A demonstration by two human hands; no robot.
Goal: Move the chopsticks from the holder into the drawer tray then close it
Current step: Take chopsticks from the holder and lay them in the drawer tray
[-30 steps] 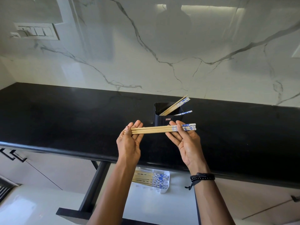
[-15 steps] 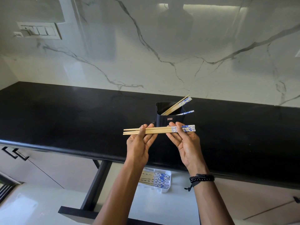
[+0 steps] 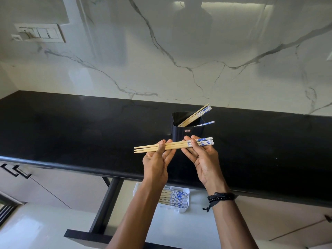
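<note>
Chopsticks (image 3: 172, 146) lie level across our fingertips above the black counter (image 3: 71, 132); our left hand (image 3: 156, 159) pinches the plain shafts under its thumb, and our right hand (image 3: 201, 156) pinches the blue-patterned ends likewise. Just beyond our right fingers stands the black holder (image 3: 186, 133), a few more sticks (image 3: 195, 115) leaning in it. Below our wrists, the white tray (image 3: 186, 207) in the open drawer (image 3: 86, 236) holds a row of laid sticks (image 3: 173, 197).

- Black counter (image 3: 71, 132), glossy, spans the full width.
- White marble backsplash (image 3: 179, 60) with grey veins, behind the counter.
- Switch plate (image 3: 40, 33) on the backsplash, upper left.
- Beige cabinets (image 3: 53, 187) under the counter, with two black handles (image 3: 16, 170) at far left.
</note>
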